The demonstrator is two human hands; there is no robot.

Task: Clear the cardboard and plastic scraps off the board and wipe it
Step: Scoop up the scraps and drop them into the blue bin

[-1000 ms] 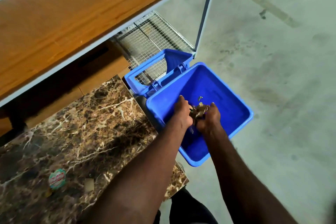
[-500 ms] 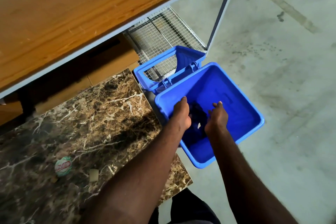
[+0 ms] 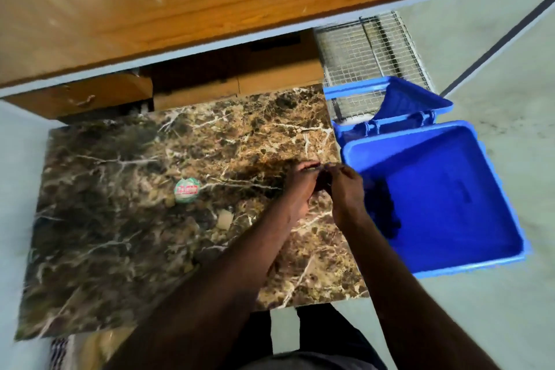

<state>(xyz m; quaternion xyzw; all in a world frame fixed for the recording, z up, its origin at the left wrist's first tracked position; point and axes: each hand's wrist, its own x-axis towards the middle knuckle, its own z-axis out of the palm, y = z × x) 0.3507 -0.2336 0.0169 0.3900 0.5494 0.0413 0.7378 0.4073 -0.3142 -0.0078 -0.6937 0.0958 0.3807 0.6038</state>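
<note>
The brown marble-patterned board (image 3: 120, 234) lies on the floor below me. On it lie a round green-and-white plastic scrap (image 3: 186, 190) and a small tan cardboard scrap (image 3: 224, 219). My left hand (image 3: 300, 182) and my right hand (image 3: 345, 192) hover together above the board's right edge, their bent fingertips touching. Blur hides whether anything is pinched between them. The open blue bin (image 3: 492, 261) stands right of the board, just beside my right hand, with dark scraps (image 3: 384, 213) inside.
A wooden tabletop (image 3: 180, 9) overhangs the far side, with cardboard boxes (image 3: 240, 81) and a wire mesh rack (image 3: 366, 48) beneath it. The bin's lid (image 3: 414, 99) stands open behind it. Pale concrete floor (image 3: 510, 69) spreads to the right.
Both hands dropped the scraps into the bin, then drew back left out of it to the board's right edge. The view swung left over the board.
</note>
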